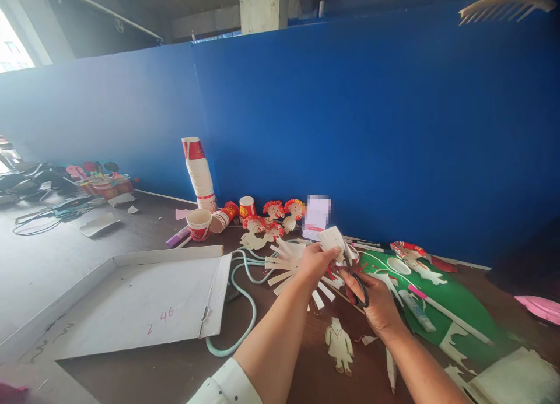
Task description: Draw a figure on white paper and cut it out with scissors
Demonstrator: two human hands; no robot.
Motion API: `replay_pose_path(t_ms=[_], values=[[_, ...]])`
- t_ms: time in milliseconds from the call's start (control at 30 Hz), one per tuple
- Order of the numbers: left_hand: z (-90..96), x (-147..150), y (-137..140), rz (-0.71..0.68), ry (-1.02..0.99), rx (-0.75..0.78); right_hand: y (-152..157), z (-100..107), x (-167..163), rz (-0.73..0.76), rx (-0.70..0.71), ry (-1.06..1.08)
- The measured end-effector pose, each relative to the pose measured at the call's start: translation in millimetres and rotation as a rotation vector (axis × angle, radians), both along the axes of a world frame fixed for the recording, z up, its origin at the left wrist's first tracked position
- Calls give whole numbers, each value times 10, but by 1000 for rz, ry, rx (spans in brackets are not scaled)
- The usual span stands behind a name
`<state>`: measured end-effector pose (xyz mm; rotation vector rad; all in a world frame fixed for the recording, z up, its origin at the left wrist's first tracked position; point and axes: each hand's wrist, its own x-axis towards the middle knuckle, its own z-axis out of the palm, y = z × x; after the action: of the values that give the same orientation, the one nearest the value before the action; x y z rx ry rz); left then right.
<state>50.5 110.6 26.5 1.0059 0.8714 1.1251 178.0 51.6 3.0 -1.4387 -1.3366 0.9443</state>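
My left hand (315, 264) pinches a piece of white paper (331, 239) above the table, with faint lines drawn on it. In my right hand (377, 302) is a pair of scissors with black handles (362, 290); the blades reach up to the paper's right edge. Behind and below my hands lies a cut-up paper cup (284, 263), its wall spread out in strips. A white paper doll figure (339, 345) lies flat on the table just below my hands. My fingers partly hide the blades.
At the left lies a shallow white cardboard lid (144, 299). A tall stack of paper cups (200, 174) stands by the blue partition (371, 118). Paper dolls with red fringes (273, 211) lean nearby. On the right, a green sheet (464, 293) carries a pink-capped marker (450, 315) and scraps.
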Motion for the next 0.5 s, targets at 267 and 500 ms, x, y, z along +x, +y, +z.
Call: replay_pose_path(t_ms=[267,500], values=[[24,-5,-3,4,-1,4,-11,30,2,23,0,-17],[12,-9,-4,-7,-13,26,-4,9,-8,-1,0,14]])
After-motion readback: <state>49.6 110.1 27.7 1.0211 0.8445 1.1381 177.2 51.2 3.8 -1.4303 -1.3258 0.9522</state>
